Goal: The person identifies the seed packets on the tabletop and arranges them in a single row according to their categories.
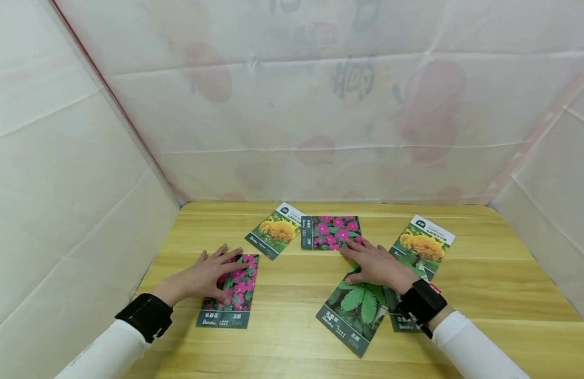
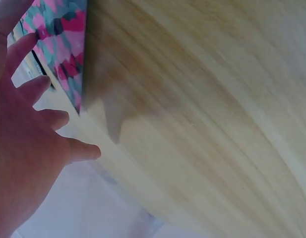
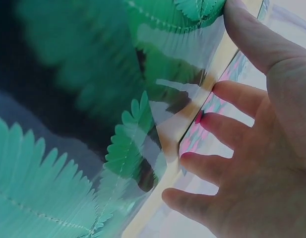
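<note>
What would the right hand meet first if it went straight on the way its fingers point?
Probably the sideways pink periwinkle seed packet: in the head view, the right hand overlaps its near edge, though whether they touch is unclear.

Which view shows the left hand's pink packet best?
Head: it shows most of the packet, lower text band included, though the left hand covers part. Left wrist shows only part, cut off by the frame's top edge. Right wrist doesn't show it; the pink there looks like another packet, by the right hand.
</note>
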`<state>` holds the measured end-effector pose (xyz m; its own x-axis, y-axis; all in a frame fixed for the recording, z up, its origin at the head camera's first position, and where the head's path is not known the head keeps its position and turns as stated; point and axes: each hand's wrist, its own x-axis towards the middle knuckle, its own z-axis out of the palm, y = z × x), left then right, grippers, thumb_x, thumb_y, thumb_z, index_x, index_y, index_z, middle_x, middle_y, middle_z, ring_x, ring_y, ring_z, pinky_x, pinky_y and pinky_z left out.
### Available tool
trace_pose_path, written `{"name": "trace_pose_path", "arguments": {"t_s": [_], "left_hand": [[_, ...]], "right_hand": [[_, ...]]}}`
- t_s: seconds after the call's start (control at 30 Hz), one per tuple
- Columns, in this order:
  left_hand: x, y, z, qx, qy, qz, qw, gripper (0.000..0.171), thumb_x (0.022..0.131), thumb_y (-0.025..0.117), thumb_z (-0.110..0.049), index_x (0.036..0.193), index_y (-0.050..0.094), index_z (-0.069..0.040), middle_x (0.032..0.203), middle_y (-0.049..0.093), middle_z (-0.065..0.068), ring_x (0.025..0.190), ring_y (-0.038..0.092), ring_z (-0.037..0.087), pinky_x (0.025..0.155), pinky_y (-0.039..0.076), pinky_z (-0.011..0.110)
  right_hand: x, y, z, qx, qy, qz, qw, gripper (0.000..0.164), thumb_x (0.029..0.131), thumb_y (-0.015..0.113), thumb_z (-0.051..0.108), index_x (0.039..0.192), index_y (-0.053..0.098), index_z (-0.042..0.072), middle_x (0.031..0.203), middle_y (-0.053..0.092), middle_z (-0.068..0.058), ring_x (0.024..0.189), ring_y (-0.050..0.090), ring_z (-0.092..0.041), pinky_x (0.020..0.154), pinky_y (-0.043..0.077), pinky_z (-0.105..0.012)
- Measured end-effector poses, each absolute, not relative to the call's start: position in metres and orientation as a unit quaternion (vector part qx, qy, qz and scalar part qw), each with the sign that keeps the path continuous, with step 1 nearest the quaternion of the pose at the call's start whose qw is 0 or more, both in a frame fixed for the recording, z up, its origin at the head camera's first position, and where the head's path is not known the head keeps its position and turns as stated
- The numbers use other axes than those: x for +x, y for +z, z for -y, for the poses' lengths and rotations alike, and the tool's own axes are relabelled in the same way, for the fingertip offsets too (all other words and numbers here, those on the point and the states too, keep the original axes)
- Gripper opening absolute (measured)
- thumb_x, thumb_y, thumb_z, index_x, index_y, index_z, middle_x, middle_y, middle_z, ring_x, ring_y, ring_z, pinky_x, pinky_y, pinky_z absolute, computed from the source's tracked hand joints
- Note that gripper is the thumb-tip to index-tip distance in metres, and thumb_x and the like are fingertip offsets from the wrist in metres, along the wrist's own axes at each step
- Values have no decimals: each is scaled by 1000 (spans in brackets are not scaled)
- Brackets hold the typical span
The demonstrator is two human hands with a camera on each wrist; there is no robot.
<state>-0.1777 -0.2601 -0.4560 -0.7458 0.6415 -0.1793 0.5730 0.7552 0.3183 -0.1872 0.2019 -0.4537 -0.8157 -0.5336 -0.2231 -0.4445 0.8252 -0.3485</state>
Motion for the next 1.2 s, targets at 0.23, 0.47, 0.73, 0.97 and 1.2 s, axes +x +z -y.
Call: {"name": "trace_pose_path", "arguments": {"t_s": [0.23, 0.47, 0.73, 0.97, 1.2], "left_hand": [[-188, -447, 240, 309, 142, -937, 82, 67, 95, 73, -47, 149, 56, -11, 162, 36, 22, 150, 25, 52, 109, 19, 82], [-215, -437, 182, 318, 148, -936, 16, 46, 99, 73, -29, 138, 66, -5, 149, 53, 21, 138, 50, 39, 112, 42, 56], [-234, -430, 137, 322, 194, -926, 26, 38, 103, 68, -25, 135, 68, -5, 150, 53, 18, 135, 53, 35, 111, 45, 50], [-241, -439, 132, 301, 214, -929, 16, 34, 103, 68, -24, 130, 71, -3, 146, 56, 17, 136, 52, 35, 113, 43, 49], [-237, -444, 133, 288, 239, -927, 22, 34, 105, 65, -24, 131, 70, -3, 149, 53, 19, 140, 48, 37, 115, 40, 53]], "right_hand": [[-187, -452, -202, -265, -136, -943, 149, 80, 94, 75, 40, 160, 41, 12, 167, 29, -20, 153, 17, -51, 119, 16, -72], [-193, -457, -203, -285, -123, -945, 101, 68, 96, 73, 39, 153, 51, 9, 160, 39, -23, 148, 29, -52, 117, 26, -69], [-211, -459, -195, -297, -95, -949, -33, 48, 99, 71, 29, 137, 63, 1, 143, 56, -26, 136, 50, -45, 109, 46, -52], [-238, -456, -185, -252, -116, -959, -50, 39, 101, 71, 24, 131, 67, -1, 124, 68, -19, 116, 64, -37, 90, 55, -47], [-262, -456, -184, -199, -128, -972, 13, 55, 103, 67, 28, 146, 54, -3, 140, 59, -26, 129, 57, -43, 104, 48, -54]]}}
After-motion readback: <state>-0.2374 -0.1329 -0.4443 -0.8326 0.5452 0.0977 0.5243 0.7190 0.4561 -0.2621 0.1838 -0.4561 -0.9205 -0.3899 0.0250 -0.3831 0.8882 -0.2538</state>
